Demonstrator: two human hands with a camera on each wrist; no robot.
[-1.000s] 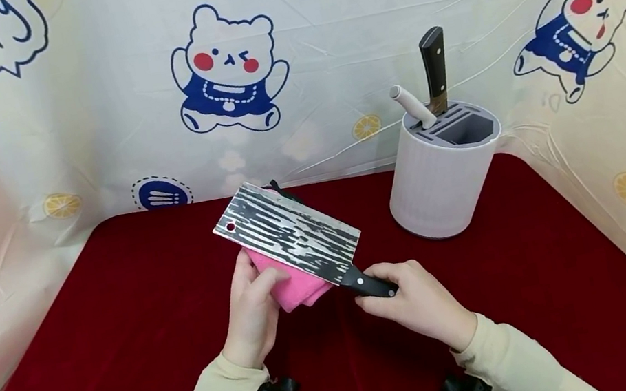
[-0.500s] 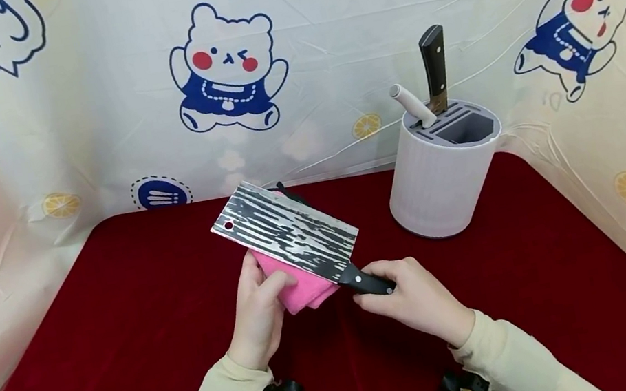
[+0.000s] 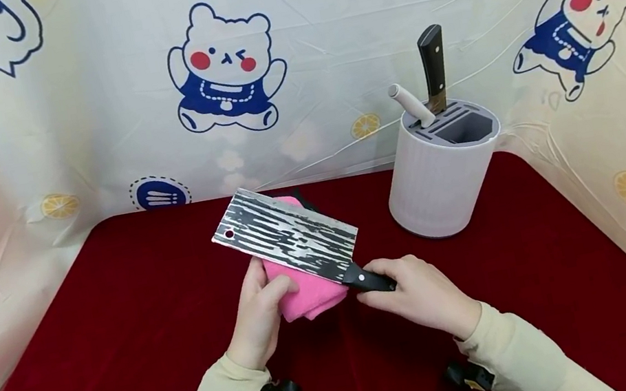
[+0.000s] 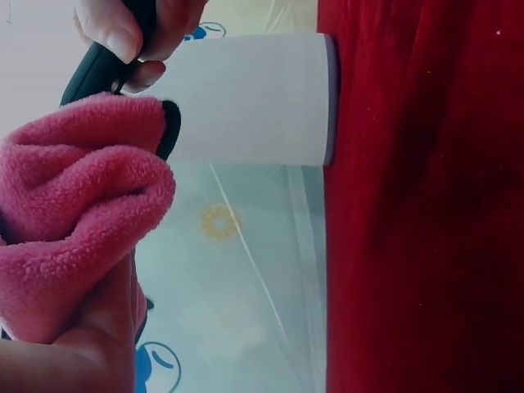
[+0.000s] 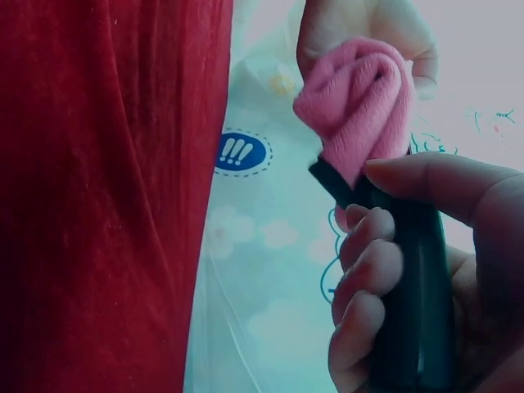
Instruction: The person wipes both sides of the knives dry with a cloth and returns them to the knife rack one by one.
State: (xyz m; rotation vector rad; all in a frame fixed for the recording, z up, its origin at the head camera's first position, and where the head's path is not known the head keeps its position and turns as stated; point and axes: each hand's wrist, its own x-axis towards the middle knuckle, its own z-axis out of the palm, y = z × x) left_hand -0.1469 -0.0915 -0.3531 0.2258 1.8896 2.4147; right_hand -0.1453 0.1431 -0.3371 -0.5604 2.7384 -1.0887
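A cleaver (image 3: 290, 231) with a streaked black-and-silver blade is held above the table, its blade slanting up to the left and a small hole near the far corner. My right hand (image 3: 424, 291) grips its black handle (image 5: 413, 311), fingers wrapped around it in the right wrist view. Folded under the blade is a pink cloth (image 3: 313, 295), which my left hand (image 3: 254, 314) holds, thumb on top near the blade's lower edge. Fluffy folds of the cloth wrap the blade's edge in the left wrist view; the left fingers beneath are mostly hidden.
A white knife block (image 3: 442, 179) stands at the back right of the red-covered table (image 3: 99, 373). In its slots are a black-handled knife (image 3: 433, 66) and a white-handled tool (image 3: 411, 104). A printed curtain (image 3: 105, 120) hangs behind.
The cloth and left hand have slid a little to the right along the blade, toward the handle. Pink cloth now shows beyond the blade's upper edge. Both grips stay the same.
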